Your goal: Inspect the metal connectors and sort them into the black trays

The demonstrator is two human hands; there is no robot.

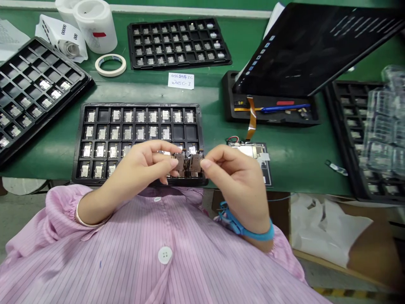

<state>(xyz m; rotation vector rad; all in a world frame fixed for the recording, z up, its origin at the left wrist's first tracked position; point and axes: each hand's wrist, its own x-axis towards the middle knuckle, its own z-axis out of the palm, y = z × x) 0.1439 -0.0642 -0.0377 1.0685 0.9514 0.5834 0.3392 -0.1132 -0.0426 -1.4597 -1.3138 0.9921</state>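
Over the lower right of a black compartment tray (139,105), my two hands hold small circuit boards close together, side by side. My left hand (145,162) pinches one small circuit board (179,164) between thumb and fingers. A second board (195,163) is gripped at its right edge by my right hand (236,177). Whether the two boards touch is unclear. Most pockets of the tray below contain similar boards with silver card slots (141,133); my hands cover part of its lower rows.
More compartment trays with boards lie at the left (41,80), back (180,42) and right (348,126). A black screen (310,50) leans over a box with a blue pen-like tool (284,108); an orange flex cable (251,118) runs to a device (253,152). Tape (110,65) lies behind.
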